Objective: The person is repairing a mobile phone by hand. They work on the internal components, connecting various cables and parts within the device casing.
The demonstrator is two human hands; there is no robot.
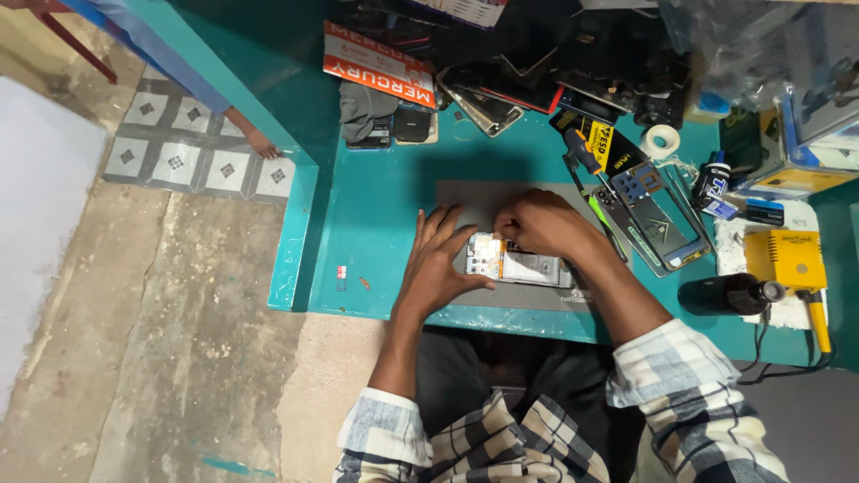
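Left hand [438, 264], right hand [537, 224] on opened phone [523, 266] — grey mat [483, 201].

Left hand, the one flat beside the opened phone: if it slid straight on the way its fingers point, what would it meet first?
The left hand points up the grey mat. That stretch looks free; the first thing in line is probably the dark pouch in the clutter beyond, though depth is unclear.

Teal workbench [376, 215]; worn concrete floor [179, 358] (patterned tiles [192, 156] beyond).
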